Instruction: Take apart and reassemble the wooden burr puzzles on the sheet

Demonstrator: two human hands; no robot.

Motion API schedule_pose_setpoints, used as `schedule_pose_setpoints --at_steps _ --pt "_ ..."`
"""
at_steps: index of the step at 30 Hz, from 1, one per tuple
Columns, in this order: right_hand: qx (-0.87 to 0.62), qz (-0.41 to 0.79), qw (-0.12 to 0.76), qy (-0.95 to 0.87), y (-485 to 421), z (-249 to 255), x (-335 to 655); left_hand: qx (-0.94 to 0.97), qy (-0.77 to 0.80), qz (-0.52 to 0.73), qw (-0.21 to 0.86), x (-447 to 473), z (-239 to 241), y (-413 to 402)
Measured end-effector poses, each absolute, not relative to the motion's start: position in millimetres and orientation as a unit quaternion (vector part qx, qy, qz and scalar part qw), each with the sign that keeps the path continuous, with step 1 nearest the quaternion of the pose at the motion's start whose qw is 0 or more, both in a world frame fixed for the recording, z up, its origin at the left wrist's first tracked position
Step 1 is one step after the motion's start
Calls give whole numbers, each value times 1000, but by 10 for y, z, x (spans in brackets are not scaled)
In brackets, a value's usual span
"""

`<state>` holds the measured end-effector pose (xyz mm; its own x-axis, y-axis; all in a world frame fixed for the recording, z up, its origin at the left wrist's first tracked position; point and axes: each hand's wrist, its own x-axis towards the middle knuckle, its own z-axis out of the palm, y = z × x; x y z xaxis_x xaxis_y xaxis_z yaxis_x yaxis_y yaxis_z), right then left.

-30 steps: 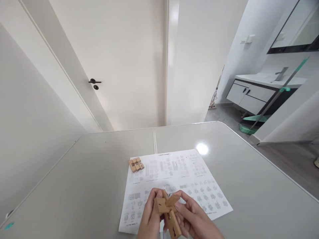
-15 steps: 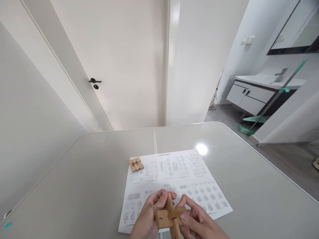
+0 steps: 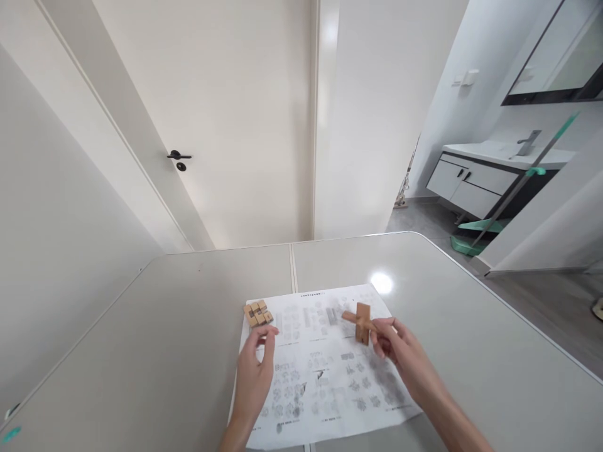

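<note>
Your left hand (image 3: 254,367) is bent with its thumb and forefinger slightly parted and nothing visible between them, whereas half a second ago it was together with the other hand around the wooden piece. Its fingertips are now just beside the near edge of a small tan cluster of wooden cubes (image 3: 258,313); you cannot tell from this view whether they touch. Your right hand (image 3: 400,344) now has the tan cross-shaped piece of interlocked wooden bars (image 3: 362,322) by itself, pinched at one bar's end between thumb and fingers. That piece has gone from low in front of you to farther out, over the right part of the white printed paper sheet (image 3: 306,345). The cube cluster stays at the sheet's far left corner. The sheet's near right corner has shifted inward on the pale grey desk (image 3: 164,351). Beyond the desk, the white door (image 3: 245,125) looks unchanged.
</note>
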<state>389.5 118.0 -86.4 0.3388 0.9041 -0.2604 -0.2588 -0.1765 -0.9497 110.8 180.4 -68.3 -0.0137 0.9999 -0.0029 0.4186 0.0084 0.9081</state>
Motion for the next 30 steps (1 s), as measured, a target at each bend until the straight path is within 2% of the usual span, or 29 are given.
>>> schedule_pose_setpoints --at_steps 5,8,14,24,30 --pt "-650 366 586 -316 1513 -1084 4201 685 604 372 163 831 -911 2141" --pt "-696 291 563 -337 1662 -1195 4302 722 599 330 106 708 -1026 2360" --pt "-739 247 504 -372 1777 -1190 4295 759 586 246 142 603 -1097 2669" --pt "-765 221 447 -407 1711 -1090 4249 760 580 246 163 568 -1114 2729" --pt "-759 207 469 -400 1367 -976 4187 752 581 263 165 584 -1032 2677"
